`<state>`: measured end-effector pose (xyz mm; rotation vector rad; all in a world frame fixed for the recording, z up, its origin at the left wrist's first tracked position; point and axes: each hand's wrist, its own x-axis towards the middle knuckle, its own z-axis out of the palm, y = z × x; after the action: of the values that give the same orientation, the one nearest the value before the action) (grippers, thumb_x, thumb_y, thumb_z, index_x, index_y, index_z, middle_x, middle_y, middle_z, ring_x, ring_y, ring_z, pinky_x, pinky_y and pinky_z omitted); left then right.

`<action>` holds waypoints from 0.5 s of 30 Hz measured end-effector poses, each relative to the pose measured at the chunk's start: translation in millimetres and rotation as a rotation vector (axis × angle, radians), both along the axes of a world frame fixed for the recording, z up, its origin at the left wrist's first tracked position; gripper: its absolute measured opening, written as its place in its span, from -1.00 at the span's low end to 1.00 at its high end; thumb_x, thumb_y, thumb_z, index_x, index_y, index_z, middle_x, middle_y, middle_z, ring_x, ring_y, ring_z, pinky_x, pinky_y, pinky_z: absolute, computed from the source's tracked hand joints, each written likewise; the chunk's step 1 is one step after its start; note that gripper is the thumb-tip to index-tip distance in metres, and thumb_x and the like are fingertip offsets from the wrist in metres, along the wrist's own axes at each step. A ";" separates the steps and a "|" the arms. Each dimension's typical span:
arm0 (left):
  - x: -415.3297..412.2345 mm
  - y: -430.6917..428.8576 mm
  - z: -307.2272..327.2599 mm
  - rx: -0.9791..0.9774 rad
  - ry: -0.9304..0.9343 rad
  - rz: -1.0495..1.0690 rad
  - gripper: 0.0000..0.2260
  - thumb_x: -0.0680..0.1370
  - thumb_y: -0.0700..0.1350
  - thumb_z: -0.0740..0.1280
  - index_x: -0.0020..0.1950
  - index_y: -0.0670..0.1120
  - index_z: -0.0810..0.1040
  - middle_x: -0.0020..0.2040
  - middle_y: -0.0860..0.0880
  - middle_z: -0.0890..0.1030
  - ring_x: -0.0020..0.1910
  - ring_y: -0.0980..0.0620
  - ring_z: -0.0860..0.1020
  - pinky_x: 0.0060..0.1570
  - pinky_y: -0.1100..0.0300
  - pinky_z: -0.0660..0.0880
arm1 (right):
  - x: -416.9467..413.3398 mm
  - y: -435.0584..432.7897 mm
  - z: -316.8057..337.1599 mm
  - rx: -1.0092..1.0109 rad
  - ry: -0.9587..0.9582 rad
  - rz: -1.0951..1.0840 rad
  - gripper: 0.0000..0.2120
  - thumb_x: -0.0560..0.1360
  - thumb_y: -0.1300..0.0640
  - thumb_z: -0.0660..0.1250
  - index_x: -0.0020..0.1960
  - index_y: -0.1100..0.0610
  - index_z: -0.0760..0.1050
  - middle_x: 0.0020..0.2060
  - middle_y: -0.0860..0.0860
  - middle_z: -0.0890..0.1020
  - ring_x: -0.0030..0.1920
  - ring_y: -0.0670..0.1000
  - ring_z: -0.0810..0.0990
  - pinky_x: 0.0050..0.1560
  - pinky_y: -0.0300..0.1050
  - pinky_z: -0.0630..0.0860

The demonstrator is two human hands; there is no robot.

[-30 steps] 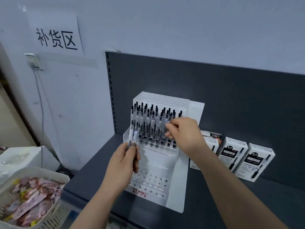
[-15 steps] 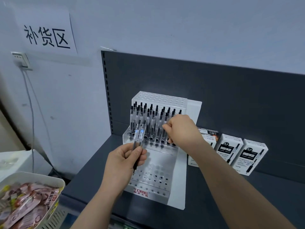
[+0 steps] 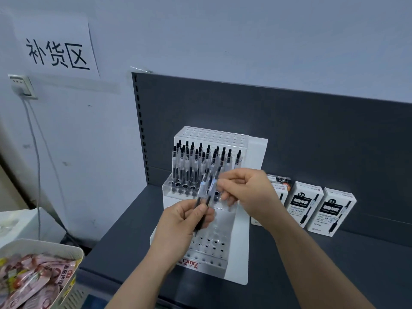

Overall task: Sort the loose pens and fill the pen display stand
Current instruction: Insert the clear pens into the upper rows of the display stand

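At centre frame our left hand (image 3: 181, 221) grips two loose pens (image 3: 206, 195) while our right hand (image 3: 246, 192) pinches the top of one — we judge it mid-transfer. Next, seat it in the pen display stand (image 3: 238, 253) — many holes lie empty.
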<state>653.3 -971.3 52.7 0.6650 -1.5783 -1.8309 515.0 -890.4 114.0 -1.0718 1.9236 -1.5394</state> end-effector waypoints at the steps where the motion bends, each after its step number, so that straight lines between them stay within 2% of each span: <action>1: 0.3 -1.9 -0.1 -0.006 0.007 0.010 -0.86 0.57 -0.24 0.29 0.04 -0.20 0.63 -0.13 -0.12 0.71 -0.14 0.00 0.68 -0.08 0.22 0.62 | -3.6 4.2 3.5 -0.022 -0.011 -0.022 -0.95 0.51 0.29 0.37 -0.07 0.20 0.60 -0.36 0.04 0.67 -0.38 -0.03 0.60 -0.32 -0.21 0.58; 4: 2.5 -9.7 -0.4 -0.065 -0.003 0.076 -0.86 0.58 -0.22 0.29 0.04 -0.12 0.64 -0.12 -0.07 0.71 -0.11 0.03 0.67 -0.04 0.22 0.60 | -16.2 18.1 19.6 -0.128 -0.048 -0.144 -0.95 0.53 0.29 0.34 -0.03 0.24 0.58 -0.25 0.13 0.70 -0.28 0.00 0.67 -0.20 -0.22 0.63; 7: 5.7 -13.5 0.7 -0.104 -0.019 0.133 -0.84 0.60 -0.17 0.25 0.04 -0.07 0.63 -0.24 -0.01 0.66 -0.30 0.06 0.59 -0.18 0.21 0.58 | -25.9 23.3 30.6 -0.194 0.061 -0.275 -0.96 0.53 0.27 0.36 -0.07 0.23 0.59 -0.28 0.09 0.70 -0.27 -0.02 0.69 -0.18 -0.21 0.64; 9: 6.9 -14.2 0.0 -0.167 -0.064 0.169 -0.82 0.63 -0.13 0.21 0.04 -0.04 0.62 -0.35 0.04 0.55 -0.41 0.10 0.45 -0.29 0.17 0.48 | -27.1 20.1 29.4 -0.169 0.158 -0.319 -0.96 0.52 0.25 0.37 -0.09 0.20 0.59 -0.29 0.06 0.70 -0.28 -0.06 0.68 -0.16 -0.22 0.63; 11: 6.9 -13.9 -1.6 -0.193 -0.097 0.184 -0.79 0.65 -0.09 0.16 0.03 -0.02 0.60 -0.37 0.04 0.46 -0.43 0.11 0.37 -0.31 0.14 0.40 | -25.9 14.0 24.5 -0.110 0.236 -0.326 -0.95 0.52 0.23 0.37 -0.11 0.17 0.58 -0.30 0.04 0.69 -0.29 -0.09 0.68 -0.14 -0.19 0.63; 15: 6.0 -12.0 -2.4 -0.185 -0.108 0.162 -0.78 0.66 -0.17 0.09 0.05 -0.06 0.53 -0.34 0.02 0.46 -0.42 0.12 0.36 -0.26 0.12 0.39 | -25.2 -2.3 13.3 0.033 0.406 -0.296 -0.90 0.52 0.22 0.34 -0.16 0.14 0.58 -0.34 0.00 0.68 -0.25 -0.04 0.68 -0.04 -0.04 0.64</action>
<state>659.3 -983.3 50.3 0.7918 -1.6861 -1.5332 489.8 -892.7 127.3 -1.2000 2.4679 -1.5177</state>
